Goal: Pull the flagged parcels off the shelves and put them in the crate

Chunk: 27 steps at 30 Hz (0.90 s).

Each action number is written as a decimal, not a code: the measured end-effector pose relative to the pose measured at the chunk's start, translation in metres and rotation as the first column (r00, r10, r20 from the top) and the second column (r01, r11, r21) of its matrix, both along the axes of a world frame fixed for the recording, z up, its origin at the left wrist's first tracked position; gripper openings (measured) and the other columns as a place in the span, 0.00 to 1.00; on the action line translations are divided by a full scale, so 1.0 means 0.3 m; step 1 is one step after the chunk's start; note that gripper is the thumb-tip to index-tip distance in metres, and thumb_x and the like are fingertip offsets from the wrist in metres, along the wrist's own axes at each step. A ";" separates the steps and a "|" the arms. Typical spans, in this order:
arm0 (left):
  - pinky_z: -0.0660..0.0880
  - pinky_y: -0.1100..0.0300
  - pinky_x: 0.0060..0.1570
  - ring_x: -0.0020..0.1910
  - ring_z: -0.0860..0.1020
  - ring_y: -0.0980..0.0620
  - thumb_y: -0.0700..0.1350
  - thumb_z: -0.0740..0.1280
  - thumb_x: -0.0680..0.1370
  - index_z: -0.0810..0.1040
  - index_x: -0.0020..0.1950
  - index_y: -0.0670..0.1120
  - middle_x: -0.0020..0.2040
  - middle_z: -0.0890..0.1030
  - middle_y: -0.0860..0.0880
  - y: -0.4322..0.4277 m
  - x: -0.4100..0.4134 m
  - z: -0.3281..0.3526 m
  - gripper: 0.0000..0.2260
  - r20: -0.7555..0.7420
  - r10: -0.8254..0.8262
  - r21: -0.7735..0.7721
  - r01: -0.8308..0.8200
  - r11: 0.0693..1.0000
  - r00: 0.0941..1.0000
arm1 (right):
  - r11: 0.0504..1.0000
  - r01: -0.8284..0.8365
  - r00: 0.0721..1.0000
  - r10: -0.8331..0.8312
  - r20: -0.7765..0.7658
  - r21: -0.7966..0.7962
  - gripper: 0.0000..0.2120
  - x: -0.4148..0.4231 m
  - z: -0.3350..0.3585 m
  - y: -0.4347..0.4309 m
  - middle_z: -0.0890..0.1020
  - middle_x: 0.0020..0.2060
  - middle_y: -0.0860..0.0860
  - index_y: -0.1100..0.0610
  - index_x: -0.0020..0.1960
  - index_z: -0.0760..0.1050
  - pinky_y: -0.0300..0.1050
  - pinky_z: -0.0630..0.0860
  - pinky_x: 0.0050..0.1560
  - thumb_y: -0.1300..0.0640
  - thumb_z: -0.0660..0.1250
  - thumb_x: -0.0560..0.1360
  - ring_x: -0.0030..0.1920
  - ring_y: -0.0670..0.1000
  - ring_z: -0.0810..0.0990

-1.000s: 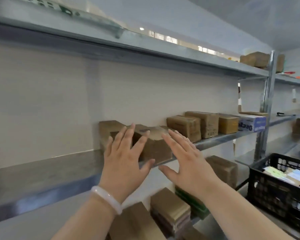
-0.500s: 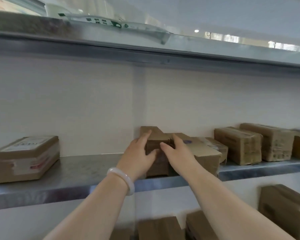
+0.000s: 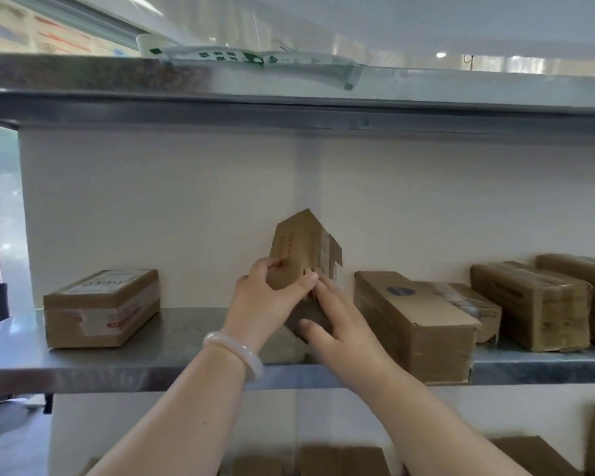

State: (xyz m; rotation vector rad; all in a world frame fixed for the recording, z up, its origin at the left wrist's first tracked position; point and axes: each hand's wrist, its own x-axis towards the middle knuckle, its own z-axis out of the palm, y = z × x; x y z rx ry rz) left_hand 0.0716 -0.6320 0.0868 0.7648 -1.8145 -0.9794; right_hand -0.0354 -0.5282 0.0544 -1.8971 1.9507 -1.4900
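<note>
A brown cardboard parcel is tipped up on its near end over the steel shelf, its far end raised against the white wall. My left hand grips its left side with the thumb across the front. My right hand holds its lower right side and underside. Clear tape and a torn label show on the parcel's right face. The crate is not in view.
A flat labelled box lies on the shelf to the left. To the right stand a long box and several more parcels. A white bag lies on the upper shelf. More boxes sit below.
Both hands reached to the shelf, closed on the parcel and tilted it up off the shelf. My view swung left, so the crate left the frame.
</note>
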 end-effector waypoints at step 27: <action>0.76 0.52 0.61 0.60 0.77 0.50 0.79 0.58 0.65 0.70 0.73 0.55 0.64 0.76 0.48 -0.128 0.079 -0.099 0.43 0.064 0.001 0.010 -0.002 1.000 0.998 | 0.955 0.078 0.972 -0.009 0.234 -0.286 0.16 0.032 0.042 -0.076 0.76 0.57 0.35 0.47 0.63 0.77 0.22 0.68 0.52 0.59 0.67 0.77 0.59 0.30 0.71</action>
